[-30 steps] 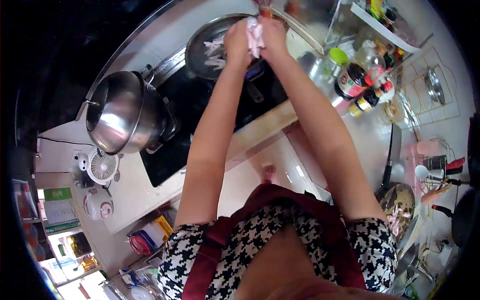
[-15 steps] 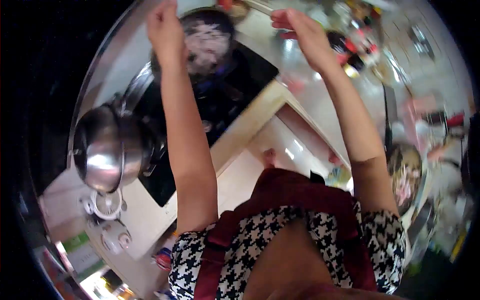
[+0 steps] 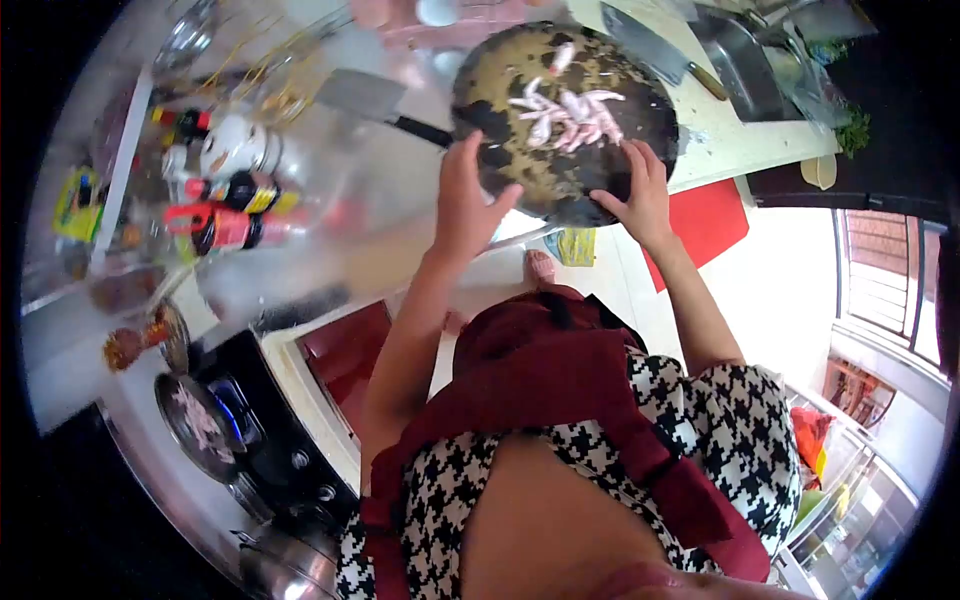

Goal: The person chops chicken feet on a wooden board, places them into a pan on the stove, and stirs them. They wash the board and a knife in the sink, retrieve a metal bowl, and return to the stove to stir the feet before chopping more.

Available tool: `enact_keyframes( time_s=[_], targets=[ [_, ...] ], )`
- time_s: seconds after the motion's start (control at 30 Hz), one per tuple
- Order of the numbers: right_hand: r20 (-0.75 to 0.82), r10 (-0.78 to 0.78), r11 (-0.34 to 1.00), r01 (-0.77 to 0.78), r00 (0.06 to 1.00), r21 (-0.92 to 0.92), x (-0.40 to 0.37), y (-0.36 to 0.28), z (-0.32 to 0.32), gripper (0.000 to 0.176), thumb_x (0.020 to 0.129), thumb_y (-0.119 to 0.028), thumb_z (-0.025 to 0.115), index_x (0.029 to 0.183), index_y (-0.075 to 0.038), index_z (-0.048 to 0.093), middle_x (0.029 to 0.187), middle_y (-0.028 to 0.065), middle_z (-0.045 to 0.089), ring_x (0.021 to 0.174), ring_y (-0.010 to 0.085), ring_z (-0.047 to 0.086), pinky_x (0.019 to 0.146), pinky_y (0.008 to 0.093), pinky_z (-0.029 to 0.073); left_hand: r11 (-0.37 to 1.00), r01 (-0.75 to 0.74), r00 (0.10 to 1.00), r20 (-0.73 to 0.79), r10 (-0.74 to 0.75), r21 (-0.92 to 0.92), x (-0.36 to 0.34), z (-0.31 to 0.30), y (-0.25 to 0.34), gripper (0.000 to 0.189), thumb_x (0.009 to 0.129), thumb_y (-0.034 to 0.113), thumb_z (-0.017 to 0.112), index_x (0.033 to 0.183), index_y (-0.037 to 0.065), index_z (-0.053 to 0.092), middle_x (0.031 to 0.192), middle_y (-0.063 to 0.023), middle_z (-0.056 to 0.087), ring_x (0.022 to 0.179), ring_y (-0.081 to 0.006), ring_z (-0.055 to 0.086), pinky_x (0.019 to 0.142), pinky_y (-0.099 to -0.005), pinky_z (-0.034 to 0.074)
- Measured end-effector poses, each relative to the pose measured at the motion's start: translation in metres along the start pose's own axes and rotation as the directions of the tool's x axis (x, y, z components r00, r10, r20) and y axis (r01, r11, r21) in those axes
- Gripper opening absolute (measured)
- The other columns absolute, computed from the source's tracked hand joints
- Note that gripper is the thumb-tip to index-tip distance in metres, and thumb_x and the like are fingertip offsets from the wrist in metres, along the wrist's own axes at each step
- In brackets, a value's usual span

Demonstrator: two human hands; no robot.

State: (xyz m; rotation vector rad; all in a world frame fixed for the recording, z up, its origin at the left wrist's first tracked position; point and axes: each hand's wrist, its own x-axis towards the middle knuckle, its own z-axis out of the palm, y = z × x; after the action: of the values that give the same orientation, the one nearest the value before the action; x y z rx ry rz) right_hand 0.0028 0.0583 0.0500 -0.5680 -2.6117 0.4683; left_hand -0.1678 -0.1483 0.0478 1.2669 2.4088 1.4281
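Note:
A round, dark-stained chopping board (image 3: 500, 165) is in front of me at the top of the view. On it lies a pile of pale pink meat pieces (image 3: 570, 120), which look like chicken feet. My left hand (image 3: 470, 200) is at the board's left edge, thumb spread from the fingers and nothing seen in it. Close by its fingertips is the black handle of a cleaver (image 3: 365, 97). On the other side, my right hand (image 3: 642, 195) reaches over the board's near right edge, fingers apart, tips beside the meat.
A second knife (image 3: 650, 47) lies beyond the board near the sink (image 3: 740, 75). Bottles (image 3: 250, 192) and a white jar (image 3: 230, 145) stand on the left counter. A frying pan (image 3: 200, 425) with similar pale pieces sits over a blue flame, beside a steel pot (image 3: 290, 565).
My body and view have turned from the stove to the chopping board. Both hands, earlier raised near the frying pan and counter, are now at the board's near edge.

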Motion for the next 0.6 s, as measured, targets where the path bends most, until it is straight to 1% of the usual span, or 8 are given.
enact_keyframes(
  time_s=[0.07,0.13,0.27,0.37,0.4,0.5,0.53,0.6],
  targets=[
    [-0.026,0.012,1.000,-0.012,1.000,0.008,0.014,0.024,-0.003,0.083,0.058,-0.031,0.079,0.127,-0.007,0.041,0.127,0.0191,0.042,0.114,0.0368,0.042,0.096,0.0430,0.035,0.984,-0.039,0.993,0.116,0.019,0.173,0.032,0.041,0.018,0.097,0.059,0.025,0.081,0.135,0.002,0.025,0.132,-0.0248,0.032,0.120,-0.0406,0.034,0.100,-0.0436,0.030],
    [0.008,-0.132,0.991,0.132,0.991,0.031,0.053,0.051,0.002,0.088,0.056,-0.032,0.080,0.130,-0.008,0.038,0.130,0.0190,0.039,0.119,0.0370,0.037,0.097,0.0462,0.033,0.953,-0.057,0.993,0.117,0.023,0.297,0.064,0.079,0.014,0.109,0.052,0.037,0.084,0.136,0.004,0.022,0.135,-0.0263,0.028,0.124,-0.0405,0.031,0.100,-0.0480,0.029],
    [0.181,-0.301,0.951,0.281,0.936,0.126,0.093,0.082,0.042,0.090,0.061,-0.026,0.077,0.135,-0.009,0.030,0.131,0.0173,0.038,0.124,0.0360,0.033,0.098,0.0539,0.028,0.920,-0.057,0.997,0.078,0.029,0.389,0.088,0.117,0.005,0.104,0.051,0.040,0.083,0.132,0.004,0.029,0.132,-0.0228,0.034,0.122,-0.0386,0.035,0.097,-0.0545,0.028],
    [0.111,-0.450,0.859,0.395,0.886,0.325,0.108,0.082,0.079,0.072,0.070,-0.016,0.071,0.131,-0.006,0.036,0.128,0.0184,0.041,0.119,0.0347,0.040,0.098,0.0419,0.035,0.947,-0.039,0.998,0.067,0.019,0.319,0.102,0.115,-0.021,0.094,0.055,0.034,0.082,0.129,0.004,0.033,0.126,-0.0201,0.040,0.116,-0.0371,0.039,0.095,-0.0488,0.033],
    [0.125,-0.363,0.815,0.250,0.923,0.522,0.110,0.073,0.086,0.061,0.076,-0.011,0.065,0.130,-0.005,0.038,0.125,0.0187,0.044,0.114,0.0326,0.046,0.095,0.0356,0.040,0.966,-0.010,0.998,0.066,-0.008,0.259,0.098,0.111,-0.025,0.091,0.056,0.031,0.082,0.128,0.003,0.034,0.124,-0.0196,0.042,0.114,-0.0367,0.041,0.094,-0.0467,0.034],
    [0.151,-0.506,0.739,0.337,0.849,0.583,0.123,0.068,0.080,0.059,0.078,-0.011,0.065,0.131,-0.007,0.038,0.128,0.0163,0.043,0.120,0.0315,0.041,0.098,0.0374,0.039,0.971,0.062,0.997,0.033,-0.072,0.232,0.087,0.104,-0.035,0.090,0.059,0.025,0.081,0.130,0.002,0.031,0.120,-0.0200,0.044,0.109,-0.0366,0.044,0.091,-0.0411,0.038],
    [0.364,-0.454,0.686,0.058,0.814,0.726,0.135,0.063,0.050,0.054,0.080,-0.009,0.063,0.130,-0.008,0.041,0.125,0.0153,0.047,0.117,0.0292,0.045,0.095,0.0371,0.040,0.974,0.113,0.993,0.000,-0.115,0.196,0.084,0.103,-0.029,0.092,0.058,0.026,0.082,0.131,0.002,0.030,0.120,-0.0201,0.044,0.109,-0.0368,0.044,0.091,-0.0418,0.038],
    [0.303,-0.475,0.745,0.194,0.826,0.639,0.172,0.082,0.053,0.054,0.078,-0.005,0.062,0.128,-0.010,0.044,0.124,0.0143,0.049,0.114,0.0289,0.048,0.093,0.0377,0.042,0.972,0.147,0.988,-0.083,-0.133,0.184,0.084,0.102,-0.014,0.100,0.055,0.029,0.083,0.134,0.002,0.027,0.121,-0.0206,0.045,0.111,-0.0373,0.043,0.092,-0.0438,0.036]
  ],
)
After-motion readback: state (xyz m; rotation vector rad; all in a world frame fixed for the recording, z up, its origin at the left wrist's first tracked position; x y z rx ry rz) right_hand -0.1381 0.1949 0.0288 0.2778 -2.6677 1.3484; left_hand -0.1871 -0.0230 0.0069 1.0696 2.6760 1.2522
